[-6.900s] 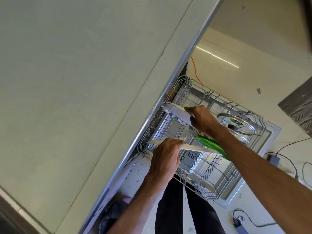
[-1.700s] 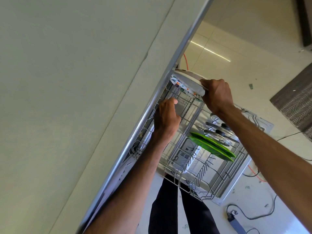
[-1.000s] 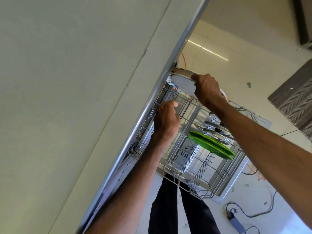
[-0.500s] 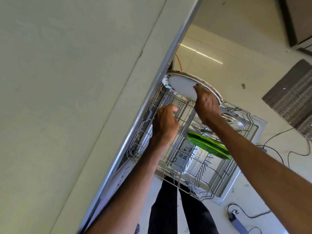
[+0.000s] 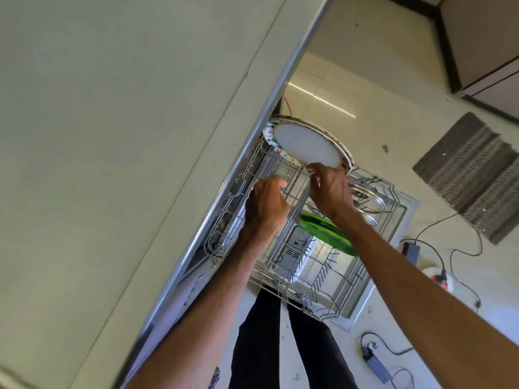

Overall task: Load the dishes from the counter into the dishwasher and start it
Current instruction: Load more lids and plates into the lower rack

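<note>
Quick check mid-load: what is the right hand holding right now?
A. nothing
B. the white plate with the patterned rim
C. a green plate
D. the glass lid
B: the right hand grips the lower edge of the patterned-rim plate above the rack, while the green plates stand in the rack, not held by either hand.

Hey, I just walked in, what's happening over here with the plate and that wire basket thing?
A person is loading a dishwasher by hand. Their right grip holds a white plate with a patterned rim by its lower edge, over the far end of the pulled-out wire rack. Their left grip rests on the rack's wires beside the counter. Green plates and a glass lid stand in the rack; the white plate does not look slotted in yet.
</note>
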`<act>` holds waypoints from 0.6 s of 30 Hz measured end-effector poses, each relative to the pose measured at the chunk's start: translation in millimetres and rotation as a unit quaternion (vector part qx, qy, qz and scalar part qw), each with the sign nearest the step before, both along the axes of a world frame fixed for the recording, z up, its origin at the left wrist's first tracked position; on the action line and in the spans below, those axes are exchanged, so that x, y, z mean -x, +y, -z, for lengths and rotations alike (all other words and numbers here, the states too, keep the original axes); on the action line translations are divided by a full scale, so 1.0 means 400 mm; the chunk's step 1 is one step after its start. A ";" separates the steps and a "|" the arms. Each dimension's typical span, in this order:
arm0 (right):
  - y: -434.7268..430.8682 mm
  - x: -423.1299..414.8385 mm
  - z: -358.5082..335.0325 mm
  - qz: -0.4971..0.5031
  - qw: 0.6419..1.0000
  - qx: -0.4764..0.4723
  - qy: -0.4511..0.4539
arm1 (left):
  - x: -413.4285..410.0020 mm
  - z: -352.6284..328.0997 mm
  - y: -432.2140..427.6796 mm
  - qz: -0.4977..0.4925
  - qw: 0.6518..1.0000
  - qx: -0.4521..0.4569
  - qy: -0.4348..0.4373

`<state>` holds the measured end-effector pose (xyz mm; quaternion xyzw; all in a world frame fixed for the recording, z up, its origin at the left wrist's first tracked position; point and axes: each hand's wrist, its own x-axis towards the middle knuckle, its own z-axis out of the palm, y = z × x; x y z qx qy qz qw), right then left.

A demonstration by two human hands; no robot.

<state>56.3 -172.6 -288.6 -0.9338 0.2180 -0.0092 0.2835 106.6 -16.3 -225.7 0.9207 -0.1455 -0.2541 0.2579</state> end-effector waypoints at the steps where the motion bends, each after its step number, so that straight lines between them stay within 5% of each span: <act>1: 0.023 0.022 -0.019 0.008 1.000 -0.023 -0.010 | 0.012 -0.015 0.011 0.003 1.000 0.001 -0.001; 9: 0.259 0.233 -0.217 -0.010 0.989 -0.149 0.003 | 0.211 -0.185 0.182 -0.042 0.998 -0.022 0.032; 18: 0.532 0.402 -0.584 -0.131 0.968 -0.216 -0.006 | 0.562 -0.539 0.494 -0.245 0.969 -0.011 0.029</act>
